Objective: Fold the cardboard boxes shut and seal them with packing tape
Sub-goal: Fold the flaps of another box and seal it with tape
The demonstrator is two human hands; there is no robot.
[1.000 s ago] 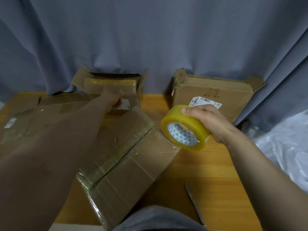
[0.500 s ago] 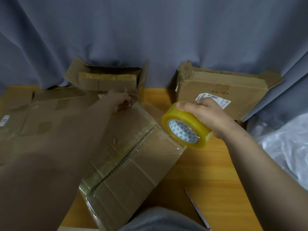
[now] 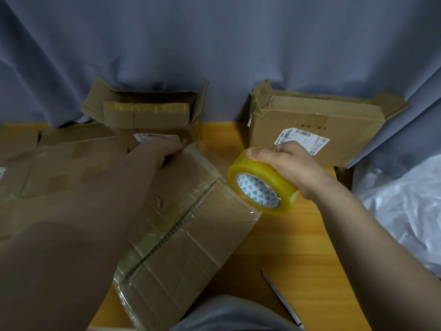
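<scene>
On a wooden table (image 3: 298,247) backed by a grey curtain (image 3: 214,44), a person seals a closed cardboard box (image 3: 191,247) that lies slantwise at the near edge, its two top flaps meeting along a centre seam already glossy with clear tape. The left hand (image 3: 162,154) rests on the box's far corner, fingers bent over the edge and gripping it to pin the carton down. The right hand (image 3: 291,168) is clamped around a yellow-tinted roll of packing tape (image 3: 260,189), held just above the box's right edge, near the far end of the seam. A clear film appears to run from the roll onto the cardboard.

The sealing step seems to be in hand on this box, probably with a strip being laid or finished. The next move likely calls for drawing the roll taut, smoothing the strip flat with the left hand and cutting it free; a thin metal blade (image 3: 281,299) lies on the table near the right forearm.

Two more boxes wait against the curtain: an open box (image 3: 148,113) behind the left hand, flaps up, and a labelled box (image 3: 317,130) at right with its end flaps loose.
</scene>
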